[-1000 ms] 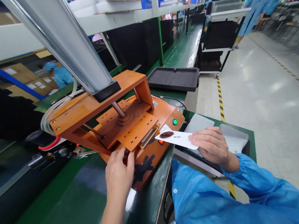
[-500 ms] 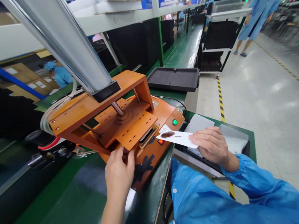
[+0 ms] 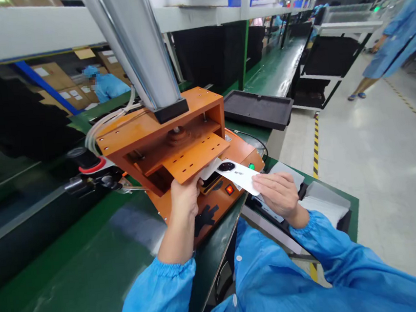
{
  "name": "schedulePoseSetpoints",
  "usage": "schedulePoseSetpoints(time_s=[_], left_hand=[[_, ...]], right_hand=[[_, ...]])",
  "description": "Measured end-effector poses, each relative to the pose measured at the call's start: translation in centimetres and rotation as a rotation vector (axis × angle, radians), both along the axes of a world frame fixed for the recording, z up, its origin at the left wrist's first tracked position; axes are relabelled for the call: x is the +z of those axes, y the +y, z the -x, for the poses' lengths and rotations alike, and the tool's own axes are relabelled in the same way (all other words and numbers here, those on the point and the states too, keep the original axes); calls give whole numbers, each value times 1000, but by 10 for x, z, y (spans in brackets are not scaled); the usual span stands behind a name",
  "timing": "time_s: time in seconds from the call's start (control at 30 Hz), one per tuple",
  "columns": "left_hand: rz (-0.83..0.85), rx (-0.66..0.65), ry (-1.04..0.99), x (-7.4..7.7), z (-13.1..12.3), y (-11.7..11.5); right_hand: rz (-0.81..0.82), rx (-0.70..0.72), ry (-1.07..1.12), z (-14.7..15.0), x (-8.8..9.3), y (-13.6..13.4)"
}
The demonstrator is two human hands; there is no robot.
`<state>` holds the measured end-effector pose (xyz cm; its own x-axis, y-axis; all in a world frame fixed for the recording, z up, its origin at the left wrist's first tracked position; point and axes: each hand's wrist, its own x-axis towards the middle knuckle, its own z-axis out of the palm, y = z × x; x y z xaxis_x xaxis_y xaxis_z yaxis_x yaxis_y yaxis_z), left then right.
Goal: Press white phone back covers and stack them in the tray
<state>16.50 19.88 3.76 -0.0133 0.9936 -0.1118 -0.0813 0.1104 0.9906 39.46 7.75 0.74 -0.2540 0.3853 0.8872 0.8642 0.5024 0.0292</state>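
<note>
In my right hand [image 3: 277,196] is a white phone back cover [image 3: 242,176], pinched at its near end. A dark oval camera area marks its far end, which points toward an orange press [image 3: 202,97]. My left hand [image 3: 185,197] reaches beneath the press plate [image 3: 197,158], and its fingertips are partly hidden there. Beside those fingers a pale, flat panel [image 3: 210,168] is tilted up over the dark fixture [image 3: 210,181], seemingly gripped at its left edge. The far end of the back cover overlaps or lies very close to this panel.
A lit red switch [image 3: 229,189] and a green button [image 3: 252,167] are on the press front. Behind it lies a black tray [image 3: 258,108]. Pale sheets [image 3: 325,203] are stacked at my right. A metal cylinder [image 3: 142,49] rises above the press. Co-workers are farther off.
The press plate has risen toward the frame's top. My left hand has gone farther under it, and the pale panel now shows. The back cover has come closer to the fixture.
</note>
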Motion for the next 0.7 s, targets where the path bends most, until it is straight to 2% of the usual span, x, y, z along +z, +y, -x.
schedulePoseSetpoints(time_s=[0.1, 0.2, 0.3, 0.37, 0.5, 0.7], left_hand=[[38, -34, -33, -2, 10, -40], [82, -82, -6, -16, 36, -104], [139, -77, 151, -33, 65, -161], [150, -74, 252, -43, 79, -185], [122, -109, 392, -55, 90, -203], [54, -126, 419, -60, 91, -204]], right_hand=[[-25, 47, -14, 12, -4, 36], [-8, 117, -42, 25, -7, 72], [56, 196, -95, 38, -7, 101], [106, 235, -161, 47, -4, 114], [148, 255, -280, 58, 3, 128], [191, 243, -335, 57, 7, 131]])
